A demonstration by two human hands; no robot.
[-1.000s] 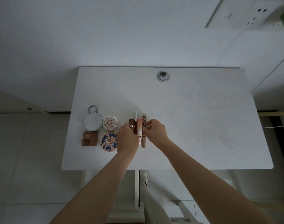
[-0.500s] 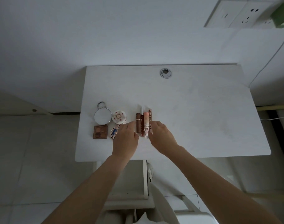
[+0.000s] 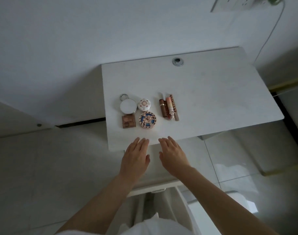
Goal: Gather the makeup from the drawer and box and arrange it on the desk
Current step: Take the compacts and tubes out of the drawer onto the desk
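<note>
On the white desk [image 3: 212, 92] lie a round white mirror with a ring [image 3: 128, 106], a small white patterned compact [image 3: 144, 104], a square brown eyeshadow palette [image 3: 128, 121] and a round blue-and-gold compact [image 3: 147, 119]. To their right, several slim tubes and sticks [image 3: 169, 107] lie side by side. My left hand [image 3: 135, 158] and my right hand [image 3: 173, 154] hover flat, fingers straight, over the desk's front edge. Both hold nothing and touch none of the makeup.
A round cable grommet [image 3: 178, 61] sits near the desk's back edge. A wall socket plate [image 3: 233, 4] with a cable is at the upper right. Pale tiled floor [image 3: 43, 167] surrounds the desk. Part of a white frame shows below the desk front.
Both hands have let go of the tubes and drawn back toward me to the desk's front edge. The round blue-and-gold compact, earlier covered by my left hand, now shows fully. The view has shifted.
</note>
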